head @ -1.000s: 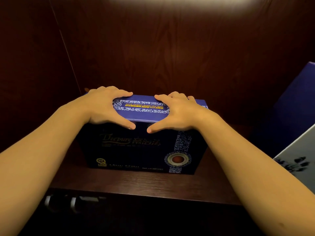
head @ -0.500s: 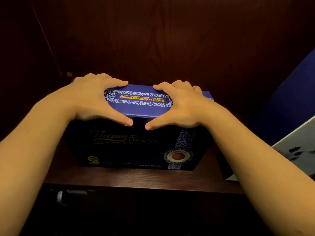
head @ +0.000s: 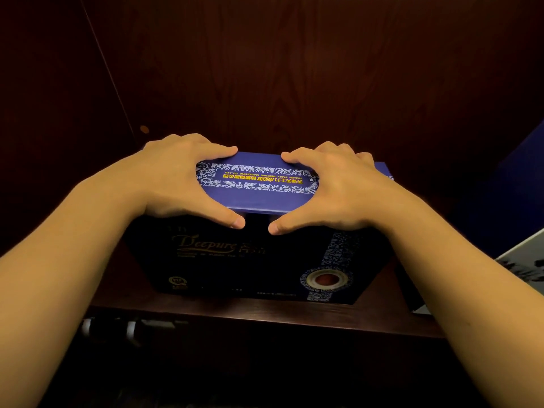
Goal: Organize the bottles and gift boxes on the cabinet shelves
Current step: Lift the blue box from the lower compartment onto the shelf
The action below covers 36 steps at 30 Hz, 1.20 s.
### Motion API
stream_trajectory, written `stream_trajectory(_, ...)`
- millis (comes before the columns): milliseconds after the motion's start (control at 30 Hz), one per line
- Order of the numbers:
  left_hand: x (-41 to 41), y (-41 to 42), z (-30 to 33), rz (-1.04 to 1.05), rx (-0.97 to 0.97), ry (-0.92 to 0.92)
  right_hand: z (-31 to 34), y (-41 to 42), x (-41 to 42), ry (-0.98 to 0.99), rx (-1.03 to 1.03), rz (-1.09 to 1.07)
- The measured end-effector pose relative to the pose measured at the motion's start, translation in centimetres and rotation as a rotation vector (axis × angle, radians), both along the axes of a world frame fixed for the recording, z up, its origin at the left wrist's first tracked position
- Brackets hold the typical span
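Observation:
A dark blue gift box (head: 256,260) with gold "Deepure" lettering and a white-blue floral band stands on the dark wooden cabinet shelf (head: 265,315). My left hand (head: 182,181) grips the left part of its top edge, fingers over the back, thumb on the front face. On the right part of the top, my right hand (head: 335,189) holds the box the same way. The two thumbs nearly meet at the middle of the front.
A second blue box (head: 506,187) leans at the far right, with a white box or panel bearing black ink marks (head: 521,260) in front of it. Dark wooden cabinet walls close in at the left and back. Something pale shows dimly (head: 129,328) under the shelf.
The box sits a little further back and left on the shelf, both hands still on its top. The boxes at the right have slid toward the frame's edge.

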<state>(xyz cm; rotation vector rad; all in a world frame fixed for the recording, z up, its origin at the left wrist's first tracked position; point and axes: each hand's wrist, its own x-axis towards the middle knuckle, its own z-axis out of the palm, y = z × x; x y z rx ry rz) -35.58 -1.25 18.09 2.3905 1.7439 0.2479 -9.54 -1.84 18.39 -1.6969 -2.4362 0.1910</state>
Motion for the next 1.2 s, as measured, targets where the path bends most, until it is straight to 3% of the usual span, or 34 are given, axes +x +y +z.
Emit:
stream_trajectory(700,-2.9,-0.5,-0.6,-0.042,0.093,-0.018,-0.8,-0.6,-2.3,0.012,0.046,0.045)
stream_trajectory(900,-2.8,-1.5,-1.0,-0.078,0.169,-0.085,-0.9,-0.8,-2.3,0.006,0.070,0.083)
stream_trajectory(1200,1.9,-7.2,-2.0,-0.048,0.412,0.061,-1.1,-3.7,-1.5,-0.016,0.264,0.260)
